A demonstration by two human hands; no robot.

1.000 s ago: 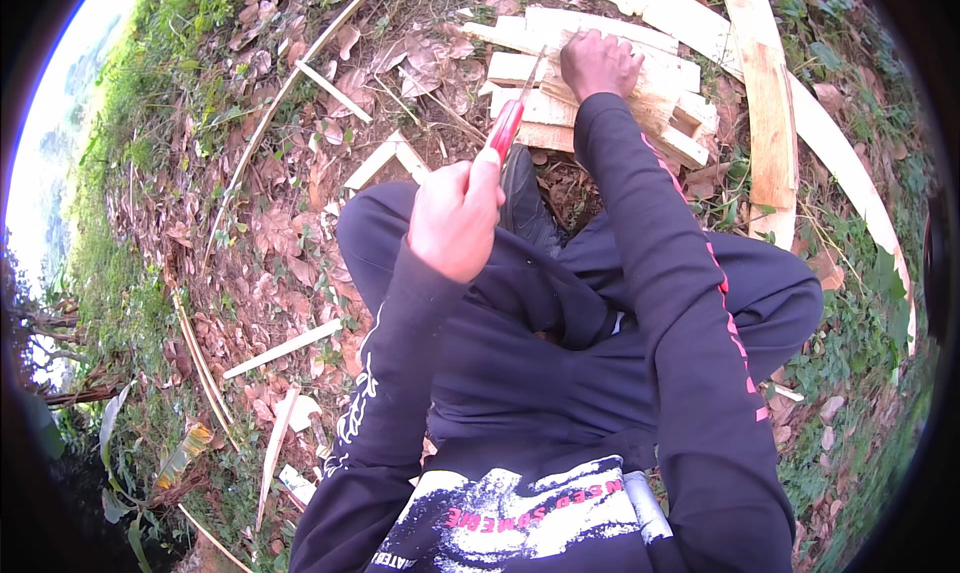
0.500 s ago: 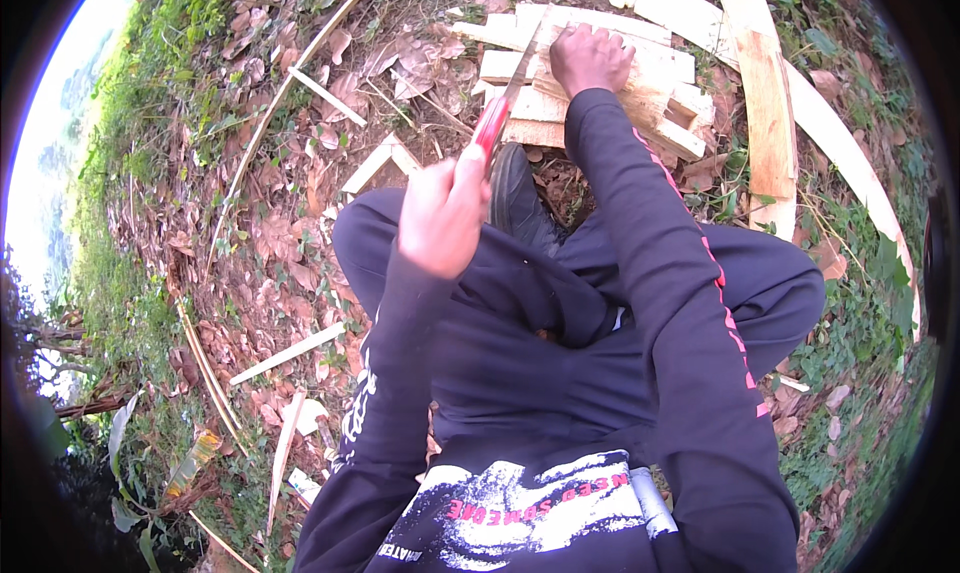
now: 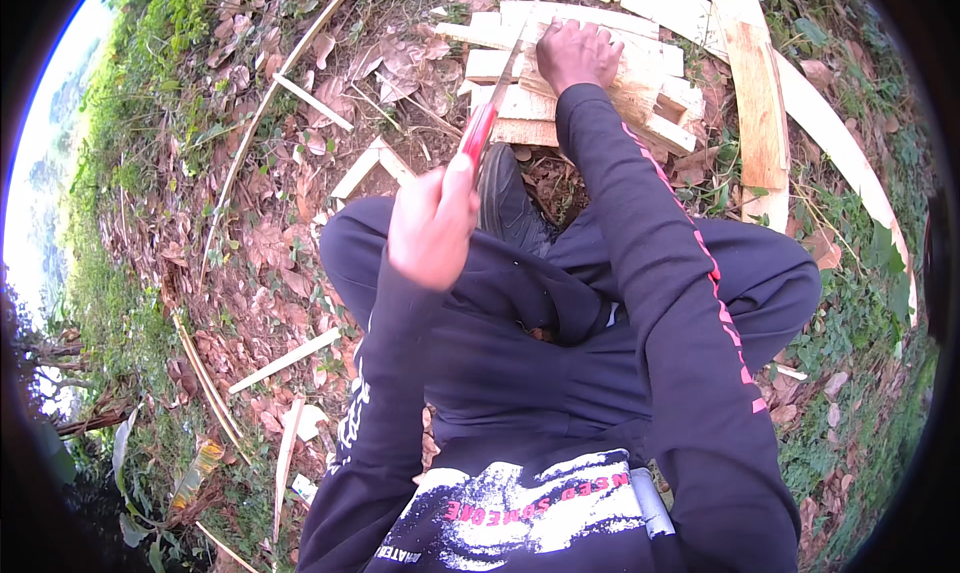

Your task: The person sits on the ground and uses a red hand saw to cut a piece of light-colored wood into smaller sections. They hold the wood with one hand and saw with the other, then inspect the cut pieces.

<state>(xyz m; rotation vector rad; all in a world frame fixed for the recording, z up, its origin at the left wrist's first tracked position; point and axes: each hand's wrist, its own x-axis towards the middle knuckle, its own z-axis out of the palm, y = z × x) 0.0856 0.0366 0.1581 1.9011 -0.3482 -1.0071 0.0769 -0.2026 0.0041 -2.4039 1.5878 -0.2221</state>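
My left hand is closed round the red handle of a handsaw. Its narrow blade slants up and away from me, against the left end of a pale wooden board on a stack of cut wood pieces. Fingers curled, my right hand grips the top board just right of the blade and bears down on it. The blade's cutting edge is too fine to make out where it meets the wood.
My crossed legs and a dark shoe lie just below the stack. Long planks run along the right. Thin wood strips and an angled offcut lie left among dry leaves, with green plants beyond.
My left hand has drawn the saw slightly back toward me. My right hand keeps its place on the board. The whole view has shifted a little.
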